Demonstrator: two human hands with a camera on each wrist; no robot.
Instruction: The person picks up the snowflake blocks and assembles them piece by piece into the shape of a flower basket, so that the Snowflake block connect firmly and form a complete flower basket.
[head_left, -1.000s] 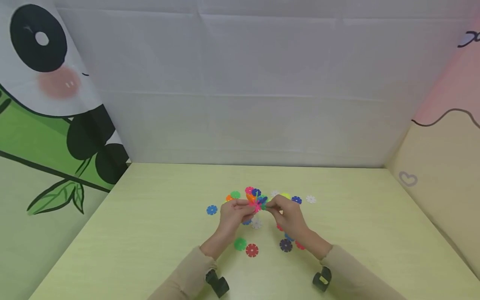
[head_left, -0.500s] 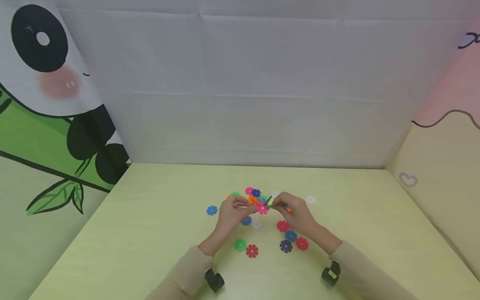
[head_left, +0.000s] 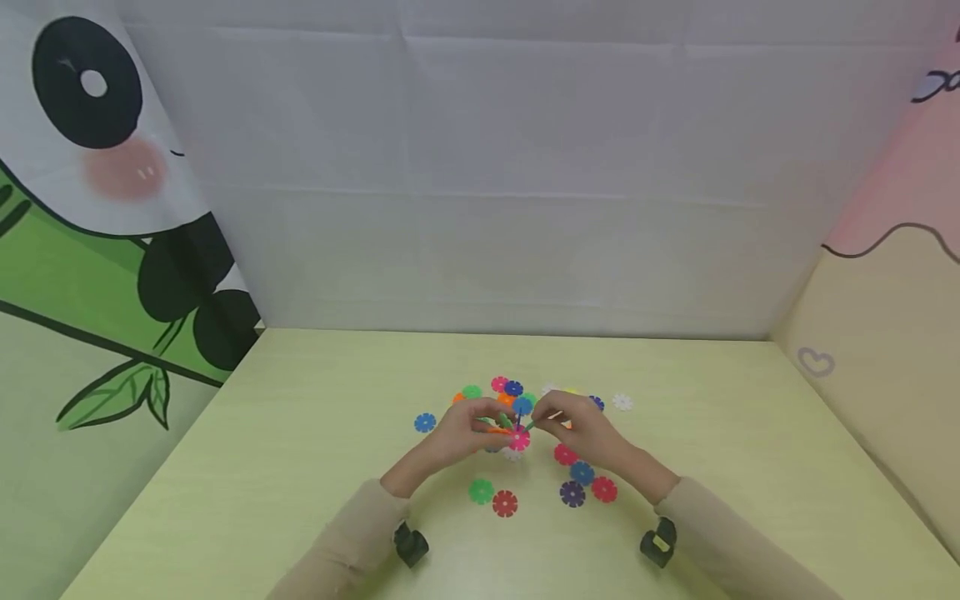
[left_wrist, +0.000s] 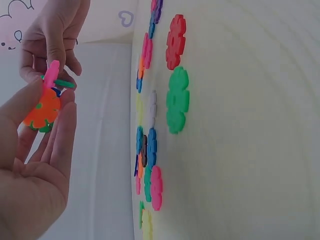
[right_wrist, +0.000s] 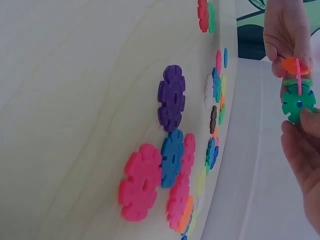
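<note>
Above the table, both hands hold one small cluster of interlocking notched plastic discs. My left hand (head_left: pixel 463 430) pinches the orange disc (left_wrist: pixel 44 109) between thumb and fingers. From the other side, the thumb and fingertips of my right hand (head_left: pixel 583 427) pinch a green disc (right_wrist: pixel 298 104). Between the hands a pink disc (head_left: pixel 519 439) faces the head camera and joins the others edge-on. A blue disc edge and a second green disc (right_wrist: pixel 295 82) also show in the cluster. Fingers hide part of the joints.
Loose discs lie on the pale table (head_left: pixel 315 467). Nearer the front are a green disc (head_left: pixel 481 492), a red disc (head_left: pixel 505 503) and a purple disc (head_left: pixel 572 494). More discs sit behind the hands. A white sheet (head_left: pixel 480 192) stands at the back.
The held cluster has turned and come slightly lower, with the pink disc now facing the head camera. My right hand has shifted right from its first position, uncovering red and blue discs on the table.
</note>
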